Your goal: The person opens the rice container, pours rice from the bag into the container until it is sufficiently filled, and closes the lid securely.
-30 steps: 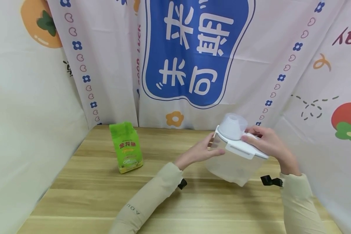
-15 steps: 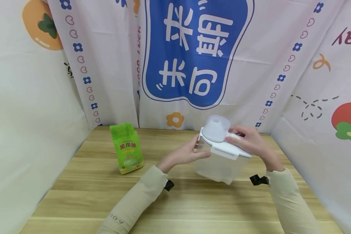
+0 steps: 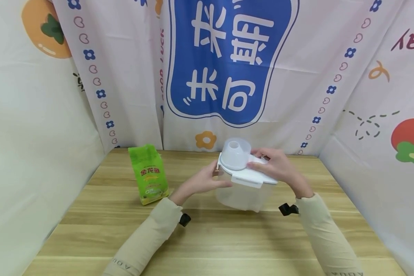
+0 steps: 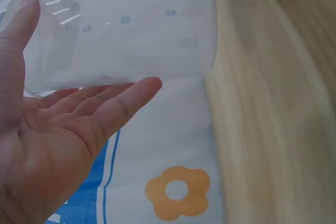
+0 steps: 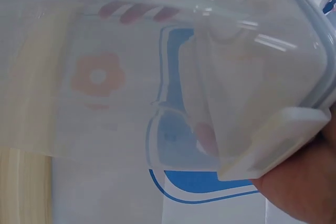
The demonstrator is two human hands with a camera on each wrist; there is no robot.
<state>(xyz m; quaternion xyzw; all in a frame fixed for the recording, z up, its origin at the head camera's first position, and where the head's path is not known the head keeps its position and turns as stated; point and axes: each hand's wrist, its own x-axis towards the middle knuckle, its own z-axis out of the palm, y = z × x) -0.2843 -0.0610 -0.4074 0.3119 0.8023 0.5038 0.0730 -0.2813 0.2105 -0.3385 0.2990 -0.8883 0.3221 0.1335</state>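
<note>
Clear plastic container [image 3: 243, 196] with a white plastic lid [image 3: 255, 176], held tilted right of centre over the pale wooden table [image 3: 207, 245].
The right hand [image 3: 274, 166] pinches the lid between thumb and fingers; the left hand [image 3: 201, 181], thumb spread wide and fingers straight, merely braces the wall. Likely light and fairly stiff, its smooth sides could slip, so the lid plus a supporting palm seems the surest hold. Whether the base touches the table I cannot tell.
</note>
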